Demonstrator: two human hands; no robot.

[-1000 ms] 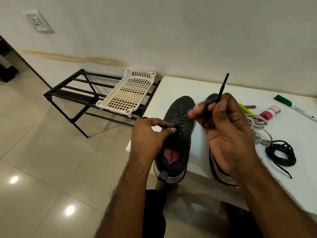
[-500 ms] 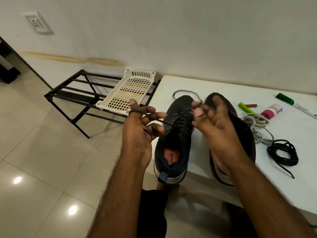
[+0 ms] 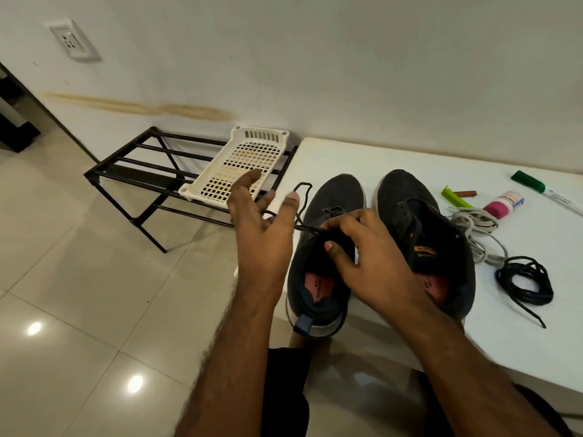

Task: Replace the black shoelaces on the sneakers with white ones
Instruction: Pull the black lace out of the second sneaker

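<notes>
head view: unlacing the left sneaker, black lace half out.
your left hand was spread, the black lace draped across its fingers; your right hand pinched that lace at the eyelets. the white laces lay beside the right sneaker on the table. risk, as i judged it: the lace slipping off those loose fingers, or snagging in an eyelet.

Black metal rack stands on tiled floor, against the wall, just left of white desk. Cream perforated tray lies on rack. On desk: green marker, pink-capped tube. Wall socket upper left.
</notes>
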